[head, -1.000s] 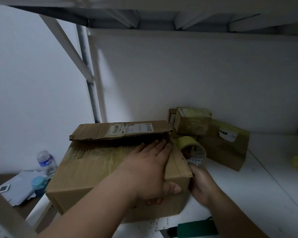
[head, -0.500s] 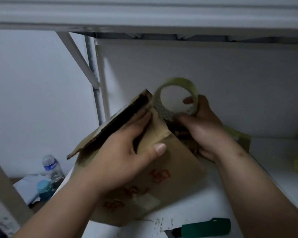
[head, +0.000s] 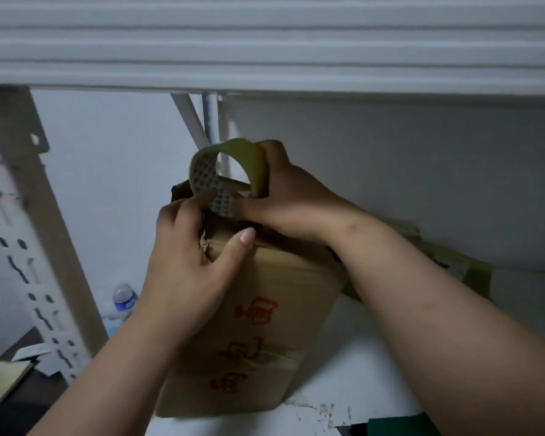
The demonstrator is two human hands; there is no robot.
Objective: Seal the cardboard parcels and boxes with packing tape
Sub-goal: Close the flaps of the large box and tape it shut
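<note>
Standing tilted on the white shelf (head: pixel 375 366), cardboard box (head: pixel 265 335) shows red print toward viewer; left hand (head: pixel 186 262) grips its top corner, thumb on the front face. Just above, right hand (head: pixel 290 202) clasps yellowish tape roll (head: pixel 233 171) at the box's upper edge. Farther left, water bottle (head: pixel 124 300)

We see a box (head: pixel 265 325) of matt brown cardboard, creased along its top edge and printed with red marks. The roll of tape (head: pixel 233 165) looks glossy and yellowish outside, its inner core patterned with small dark shapes. The shelf (head: pixel 375 372) is smooth painted white, scuffed near its front; the slotted upright (head: pixel 29 247) looks like painted metal. The bottle (head: pixel 123 300) is clear plastic.
</note>
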